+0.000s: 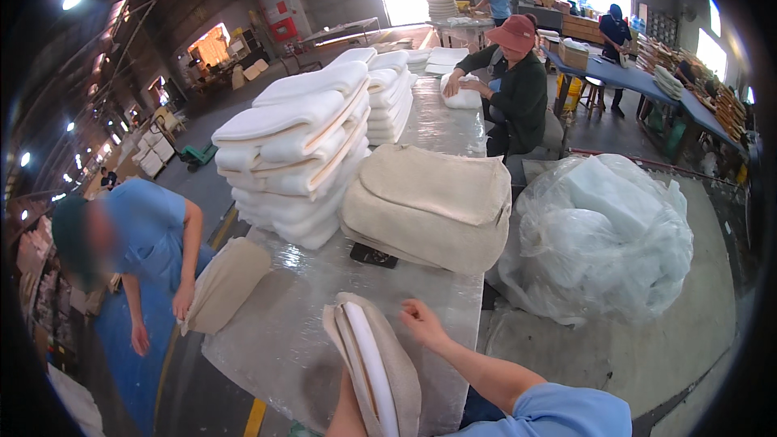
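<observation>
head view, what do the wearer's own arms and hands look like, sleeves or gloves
Both hands are bare, no gloves. The right hand shows bare fingers, and its arm wears a short light blue sleeve. The left hand is hidden behind the beige fabric cushion cover; its forearm is bare.

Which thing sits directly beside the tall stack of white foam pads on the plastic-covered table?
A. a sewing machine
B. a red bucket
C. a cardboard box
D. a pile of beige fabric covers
D: the pile of beige fabric covers lies right next to the tall stack of white foam pads.
</observation>
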Action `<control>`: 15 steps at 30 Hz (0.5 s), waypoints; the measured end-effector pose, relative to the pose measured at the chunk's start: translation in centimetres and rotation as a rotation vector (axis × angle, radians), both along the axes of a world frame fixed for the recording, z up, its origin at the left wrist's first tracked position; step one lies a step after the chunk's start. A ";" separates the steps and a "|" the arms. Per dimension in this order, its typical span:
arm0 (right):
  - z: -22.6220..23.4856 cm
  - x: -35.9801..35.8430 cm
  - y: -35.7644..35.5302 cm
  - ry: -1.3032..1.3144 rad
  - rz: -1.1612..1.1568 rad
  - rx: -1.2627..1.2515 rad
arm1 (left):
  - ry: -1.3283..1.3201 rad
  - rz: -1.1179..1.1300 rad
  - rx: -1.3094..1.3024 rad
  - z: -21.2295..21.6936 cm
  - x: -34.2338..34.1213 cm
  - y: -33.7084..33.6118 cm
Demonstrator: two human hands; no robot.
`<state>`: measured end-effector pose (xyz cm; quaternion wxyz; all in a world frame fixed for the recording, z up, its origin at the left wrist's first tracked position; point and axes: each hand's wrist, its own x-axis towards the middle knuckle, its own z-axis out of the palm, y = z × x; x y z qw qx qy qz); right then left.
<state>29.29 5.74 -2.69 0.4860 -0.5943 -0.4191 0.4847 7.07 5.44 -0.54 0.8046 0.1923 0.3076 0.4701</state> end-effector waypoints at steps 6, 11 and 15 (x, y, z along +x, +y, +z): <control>0.3 -10.0 -0.1 -0.120 0.033 0.078 | 0.106 0.078 -0.040 1.5 -1.5 -4.7; 0.5 -9.6 3.0 0.086 -0.010 -0.014 | 0.170 0.118 0.016 2.7 0.8 -3.4; 0.4 -7.9 3.6 0.406 -0.087 0.025 | 0.298 0.109 0.123 2.8 3.3 -1.5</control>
